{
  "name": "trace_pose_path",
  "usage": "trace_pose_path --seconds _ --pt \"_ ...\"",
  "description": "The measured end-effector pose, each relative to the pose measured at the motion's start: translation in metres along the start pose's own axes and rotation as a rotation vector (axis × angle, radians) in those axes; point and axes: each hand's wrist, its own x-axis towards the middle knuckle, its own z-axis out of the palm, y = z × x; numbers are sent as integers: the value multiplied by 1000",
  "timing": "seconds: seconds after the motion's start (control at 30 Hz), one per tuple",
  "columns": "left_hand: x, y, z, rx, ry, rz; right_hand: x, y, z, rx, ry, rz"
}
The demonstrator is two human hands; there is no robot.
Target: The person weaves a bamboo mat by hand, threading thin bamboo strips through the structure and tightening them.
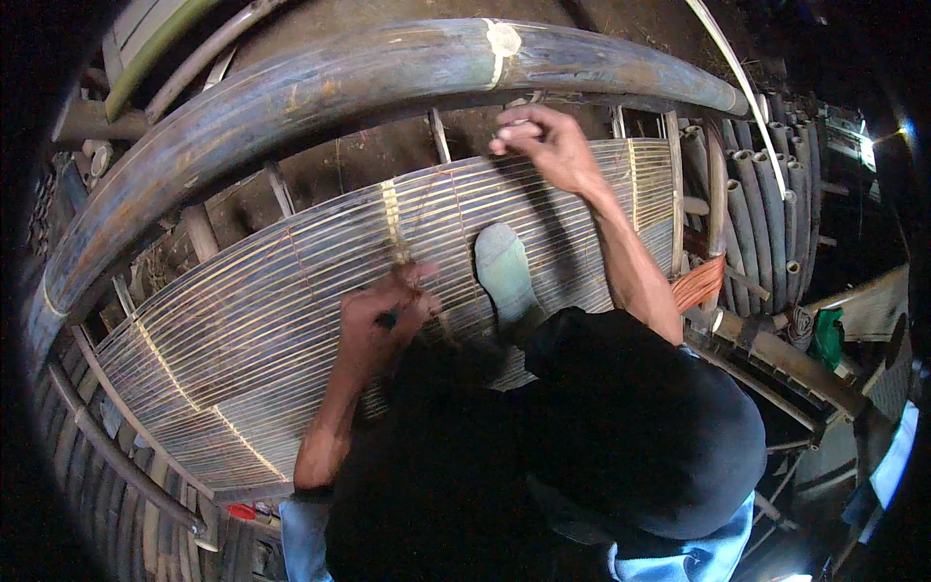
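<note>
A wide panel of thin bamboo slats [335,257] lies beneath both hands, crossed by thin reddish ties and pale node lines. Over its middle, my left hand [388,308] is blurred, its fingers curled inward in what looks like a pinch. A thin reddish strand [424,209] shows on the slats just beyond it; whether it reaches the fingers is unclear. My right hand [551,145] hovers at the panel's far edge, closed with thumb and fingers together. What either hand holds is too small or hidden to make out. My foot in a grey-green sock [506,272] presses on the slats between them.
A thick dark bamboo pole [388,73] spans the far side, beyond the panel. Upright bamboo tubes [759,209] crowd the right, near a bundle of orange-brown strands [700,285] and a green cloth or bag [827,336]. More poles [121,485] lie at lower left.
</note>
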Motion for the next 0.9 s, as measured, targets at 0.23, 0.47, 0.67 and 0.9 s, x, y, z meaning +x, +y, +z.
trace_pose_path --seconds 0.23,0.47,0.67,0.9 --pt "-87 30 -24 -303 49 -34 8 0 46 -339 34 99" --pt "-147 36 -32 -351 296 -173 0 -2 70 -417 147 -288" --pt "-168 36 -36 -360 426 -226 11 38 66 -528 79 12" --pt "-191 32 -41 -362 547 -253 -10 5 95 -566 165 -485"
